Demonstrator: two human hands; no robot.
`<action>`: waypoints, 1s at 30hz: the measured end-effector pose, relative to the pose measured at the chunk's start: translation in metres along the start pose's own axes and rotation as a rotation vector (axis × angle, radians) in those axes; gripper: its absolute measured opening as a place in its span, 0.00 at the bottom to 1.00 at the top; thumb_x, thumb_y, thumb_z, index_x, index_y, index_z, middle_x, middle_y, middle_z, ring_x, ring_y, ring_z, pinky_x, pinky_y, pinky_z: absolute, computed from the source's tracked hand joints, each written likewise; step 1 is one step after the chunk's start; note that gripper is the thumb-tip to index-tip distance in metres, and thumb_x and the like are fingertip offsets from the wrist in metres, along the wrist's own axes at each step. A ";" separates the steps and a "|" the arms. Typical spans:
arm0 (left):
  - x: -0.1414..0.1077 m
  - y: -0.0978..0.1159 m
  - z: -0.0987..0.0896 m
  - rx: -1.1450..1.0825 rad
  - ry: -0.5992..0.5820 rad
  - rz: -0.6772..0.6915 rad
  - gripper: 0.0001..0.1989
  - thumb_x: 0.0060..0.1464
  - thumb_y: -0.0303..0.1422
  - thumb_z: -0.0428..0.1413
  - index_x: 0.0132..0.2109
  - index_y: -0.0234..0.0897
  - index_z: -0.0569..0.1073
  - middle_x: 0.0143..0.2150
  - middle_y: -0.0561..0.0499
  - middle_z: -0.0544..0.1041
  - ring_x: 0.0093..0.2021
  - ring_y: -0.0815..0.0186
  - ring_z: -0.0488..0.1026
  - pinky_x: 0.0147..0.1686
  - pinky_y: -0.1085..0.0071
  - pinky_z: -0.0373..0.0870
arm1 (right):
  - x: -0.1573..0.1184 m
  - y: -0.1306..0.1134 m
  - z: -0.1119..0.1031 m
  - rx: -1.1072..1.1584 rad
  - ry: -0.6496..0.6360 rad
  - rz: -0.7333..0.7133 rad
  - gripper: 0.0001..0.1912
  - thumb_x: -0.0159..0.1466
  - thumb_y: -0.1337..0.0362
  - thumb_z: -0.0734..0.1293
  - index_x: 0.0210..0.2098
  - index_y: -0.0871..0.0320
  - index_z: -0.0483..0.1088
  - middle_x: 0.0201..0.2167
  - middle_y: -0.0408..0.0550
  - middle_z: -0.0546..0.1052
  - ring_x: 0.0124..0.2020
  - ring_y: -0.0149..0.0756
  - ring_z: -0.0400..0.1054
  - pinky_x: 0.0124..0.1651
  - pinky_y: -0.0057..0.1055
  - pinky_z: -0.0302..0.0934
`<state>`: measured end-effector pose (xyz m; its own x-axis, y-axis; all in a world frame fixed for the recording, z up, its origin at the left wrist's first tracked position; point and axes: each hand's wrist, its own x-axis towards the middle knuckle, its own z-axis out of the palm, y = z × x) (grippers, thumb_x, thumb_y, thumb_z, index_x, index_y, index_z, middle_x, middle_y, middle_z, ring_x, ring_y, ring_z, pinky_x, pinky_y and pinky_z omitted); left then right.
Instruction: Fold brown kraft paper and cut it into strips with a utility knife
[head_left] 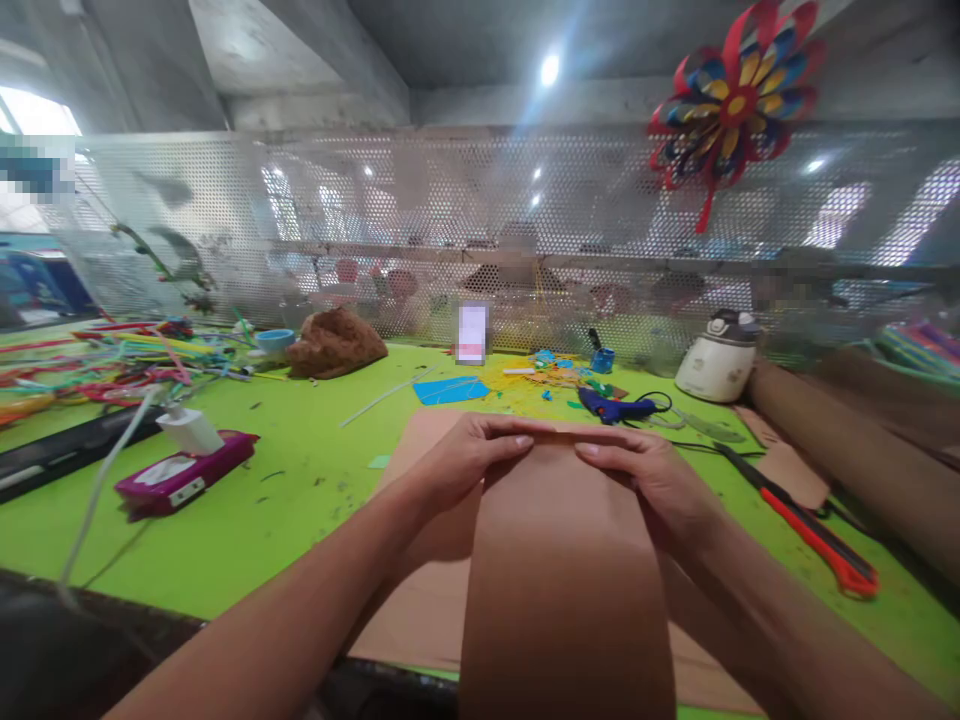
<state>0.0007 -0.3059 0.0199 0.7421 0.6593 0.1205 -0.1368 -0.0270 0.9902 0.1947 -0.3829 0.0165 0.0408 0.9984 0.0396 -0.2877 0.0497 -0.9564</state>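
A long brown sheet [566,580], like paper or thin card, hangs from both hands toward the camera. My left hand [469,450] pinches its far edge at the left, thumb on top. Just to the right, my right hand [645,460] pinches the same edge, its thumb pointing inward. The far edge looks folded or curled between the hands. Beneath them, a larger flat brown sheet [431,610] lies on the green table [300,560]. The fingers under the edge are partly hidden.
Beyond the hands lie a blue glue gun [619,406], a blue sheet [450,391] and a propped phone [472,332]. Right are a red-handled tool [817,540] and a white jug [716,365]. Left are a purple power strip [187,475], a white cable and a brown lump [337,343].
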 end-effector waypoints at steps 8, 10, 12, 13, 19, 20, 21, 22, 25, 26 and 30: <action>-0.003 0.002 -0.002 0.088 0.019 0.024 0.10 0.50 0.30 0.59 0.40 0.39 0.81 0.37 0.49 0.80 0.25 0.74 0.66 0.26 0.75 0.60 | -0.002 -0.005 -0.003 -0.156 0.094 -0.082 0.07 0.45 0.64 0.73 0.26 0.54 0.80 0.29 0.46 0.80 0.30 0.37 0.70 0.32 0.32 0.60; -0.004 0.005 0.000 0.048 -0.009 0.039 0.10 0.48 0.30 0.59 0.39 0.37 0.81 0.34 0.48 0.80 0.23 0.73 0.65 0.26 0.74 0.61 | -0.003 -0.005 -0.003 -0.167 0.100 -0.098 0.05 0.45 0.65 0.73 0.25 0.53 0.79 0.27 0.45 0.79 0.29 0.36 0.69 0.31 0.31 0.59; -0.004 0.008 0.001 -0.019 -0.054 0.064 0.11 0.48 0.34 0.58 0.38 0.35 0.81 0.37 0.46 0.80 0.32 0.67 0.72 0.36 0.71 0.66 | -0.004 -0.004 -0.002 -0.188 0.106 -0.120 0.04 0.45 0.64 0.73 0.24 0.53 0.79 0.28 0.45 0.79 0.30 0.36 0.68 0.32 0.32 0.59; -0.003 0.009 0.002 -0.052 -0.060 0.051 0.13 0.50 0.38 0.58 0.39 0.34 0.80 0.38 0.44 0.80 0.38 0.63 0.74 0.41 0.69 0.66 | -0.004 -0.003 -0.002 -0.203 0.113 -0.130 0.04 0.46 0.64 0.73 0.23 0.53 0.79 0.27 0.45 0.79 0.30 0.37 0.68 0.33 0.32 0.59; -0.001 0.012 0.001 0.139 0.077 -0.193 0.25 0.51 0.53 0.55 0.43 0.36 0.79 0.33 0.45 0.79 0.36 0.60 0.73 0.35 0.70 0.64 | -0.007 0.004 0.005 -0.362 0.052 -0.242 0.03 0.49 0.63 0.72 0.24 0.53 0.79 0.25 0.45 0.78 0.30 0.36 0.68 0.35 0.32 0.61; -0.001 0.012 0.001 0.196 0.061 -0.203 0.22 0.50 0.50 0.57 0.39 0.35 0.80 0.34 0.45 0.79 0.35 0.61 0.72 0.34 0.70 0.64 | -0.008 0.004 0.006 -0.389 0.028 -0.259 0.03 0.49 0.63 0.72 0.24 0.53 0.79 0.26 0.45 0.78 0.30 0.37 0.69 0.36 0.32 0.61; -0.002 0.013 0.001 0.240 0.032 -0.212 0.20 0.49 0.48 0.58 0.35 0.35 0.80 0.33 0.46 0.79 0.34 0.62 0.71 0.33 0.70 0.63 | -0.009 0.004 0.007 -0.413 0.011 -0.274 0.03 0.50 0.64 0.71 0.24 0.52 0.80 0.26 0.45 0.78 0.31 0.37 0.69 0.36 0.32 0.62; -0.004 0.014 0.001 0.272 -0.001 -0.219 0.18 0.49 0.47 0.59 0.33 0.35 0.80 0.32 0.47 0.79 0.32 0.63 0.70 0.32 0.70 0.62 | -0.009 0.004 0.008 -0.432 0.000 -0.289 0.03 0.50 0.64 0.71 0.24 0.52 0.80 0.27 0.45 0.79 0.31 0.37 0.69 0.36 0.32 0.63; -0.007 0.017 0.002 0.362 -0.070 -0.206 0.17 0.49 0.46 0.58 0.27 0.35 0.78 0.26 0.51 0.75 0.27 0.67 0.64 0.28 0.72 0.58 | -0.011 0.002 0.010 -0.461 -0.009 -0.309 0.03 0.51 0.65 0.71 0.24 0.52 0.79 0.26 0.46 0.78 0.31 0.37 0.70 0.36 0.32 0.63; -0.007 0.018 0.002 0.389 -0.089 -0.189 0.17 0.50 0.46 0.57 0.27 0.35 0.77 0.25 0.52 0.73 0.26 0.69 0.62 0.27 0.73 0.56 | -0.011 0.002 0.010 -0.464 -0.005 -0.310 0.03 0.51 0.64 0.71 0.23 0.52 0.79 0.26 0.46 0.78 0.31 0.37 0.70 0.35 0.32 0.64; -0.008 0.020 0.001 0.468 -0.132 -0.140 0.18 0.51 0.46 0.57 0.26 0.35 0.75 0.21 0.56 0.65 0.24 0.72 0.55 0.25 0.73 0.50 | -0.010 0.002 0.009 -0.475 -0.003 -0.300 0.03 0.52 0.62 0.71 0.25 0.52 0.79 0.26 0.46 0.78 0.30 0.37 0.70 0.35 0.32 0.63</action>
<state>-0.0070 -0.3123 0.0389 0.8130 0.5810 -0.0381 0.2569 -0.2992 0.9190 0.1850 -0.3929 0.0165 0.0513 0.9426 0.3300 0.1988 0.3142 -0.9283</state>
